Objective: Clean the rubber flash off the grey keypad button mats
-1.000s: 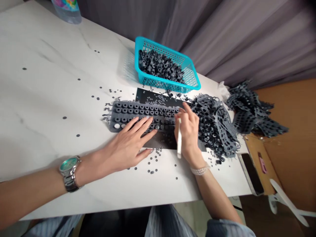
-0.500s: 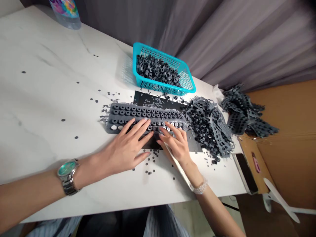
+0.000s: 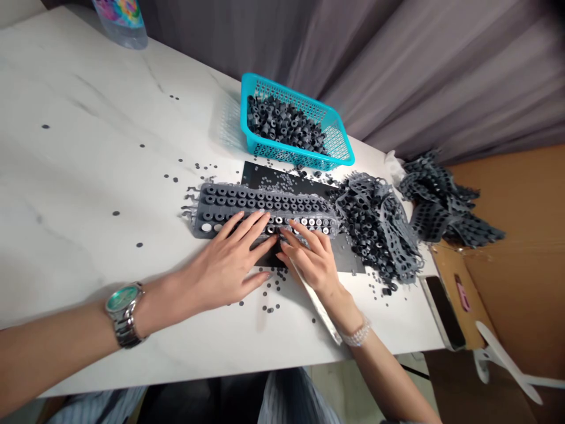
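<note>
Fingers of the left hand (image 3: 229,265) are spread and laid on the front rows of a long dark-grey sheet (image 3: 265,201), gripping nothing, while those of the right hand (image 3: 312,265) are bent around a slim white tool (image 3: 318,306) at the sheet's front edge. The sheet lies partly on a black mat (image 3: 348,254) in the middle of the white table (image 3: 66,206). It looks only partly worked: the back two rows seem full of round, holed pieces, while several spots in the front rows show white, and whether those are gaps or pale tops cannot be told. Small dark discs (image 3: 269,310) lie strewn around it. Just behind the mat, a turquoise basket (image 3: 244,112) holds many loose ring-like pieces (image 3: 286,123), so a good share appears done; to the right, a heap (image 3: 375,229) mixes similar pieces with holed webbing, and a further pile of webbing (image 3: 441,200) lies beyond it. How much of either remains to be handled is unclear. The tool's working end is hidden under the right fingers, the left hand covers part of the front rows, and a bottle (image 3: 128,29) is cut off at the top.
</note>
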Action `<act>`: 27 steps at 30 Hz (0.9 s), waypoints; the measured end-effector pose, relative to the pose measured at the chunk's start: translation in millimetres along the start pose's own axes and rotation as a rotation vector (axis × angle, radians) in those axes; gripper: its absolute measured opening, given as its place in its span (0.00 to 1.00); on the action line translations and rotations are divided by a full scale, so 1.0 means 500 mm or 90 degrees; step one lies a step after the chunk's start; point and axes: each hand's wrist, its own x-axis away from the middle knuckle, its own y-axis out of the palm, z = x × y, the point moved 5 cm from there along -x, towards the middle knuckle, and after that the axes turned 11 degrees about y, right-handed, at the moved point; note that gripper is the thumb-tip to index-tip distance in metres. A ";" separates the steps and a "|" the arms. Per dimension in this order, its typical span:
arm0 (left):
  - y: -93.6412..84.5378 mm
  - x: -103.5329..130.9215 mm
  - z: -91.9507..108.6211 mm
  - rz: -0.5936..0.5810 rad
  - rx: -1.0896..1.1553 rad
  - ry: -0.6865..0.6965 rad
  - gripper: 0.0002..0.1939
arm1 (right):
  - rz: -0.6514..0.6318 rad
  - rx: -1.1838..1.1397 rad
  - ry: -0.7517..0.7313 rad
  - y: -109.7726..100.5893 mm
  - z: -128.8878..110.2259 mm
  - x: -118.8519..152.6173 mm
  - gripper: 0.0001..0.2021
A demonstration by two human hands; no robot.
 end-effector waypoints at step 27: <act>0.002 0.006 -0.004 0.027 0.042 -0.021 0.29 | 0.115 0.096 0.315 -0.024 0.143 0.014 0.05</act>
